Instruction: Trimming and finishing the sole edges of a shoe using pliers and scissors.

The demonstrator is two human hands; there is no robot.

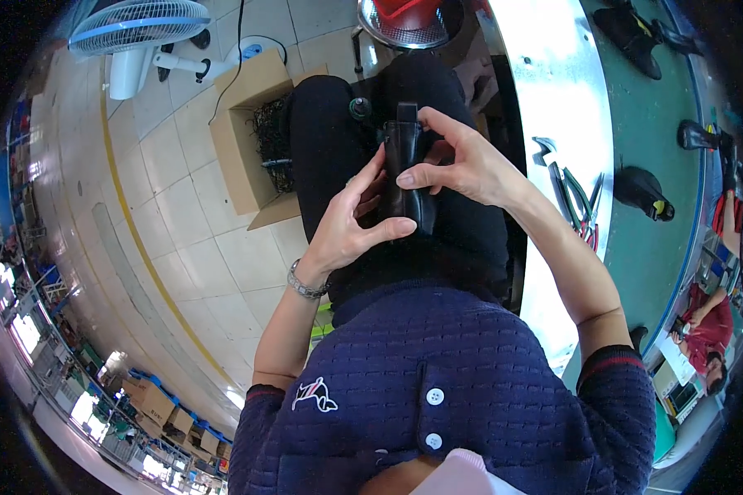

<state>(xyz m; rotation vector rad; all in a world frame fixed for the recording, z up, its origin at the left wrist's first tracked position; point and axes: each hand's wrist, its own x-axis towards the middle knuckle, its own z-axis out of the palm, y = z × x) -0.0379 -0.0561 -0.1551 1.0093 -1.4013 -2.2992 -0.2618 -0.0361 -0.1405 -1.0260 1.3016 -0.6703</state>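
Over my lap I hold a glossy black elongated piece (403, 148), like a narrow case with a short tab at its far end. Its exact kind does not show. My left hand (357, 219) grips it from the left, fingers along its side and thumb across the near end. From the right, my right hand (466, 165) closes on it, with the thumb on its top face and the index finger by the tab. A small dark round thing (360, 108) rests by my knee, just beyond the piece.
A cardboard box (238, 161) with black tangled items stands open to my left. On my right, a pale bench (549, 91) bears pliers (578, 198) and other hand tools. Ahead are a red container (409, 15) and a fan (140, 29). Another person (708, 330) sits far right.
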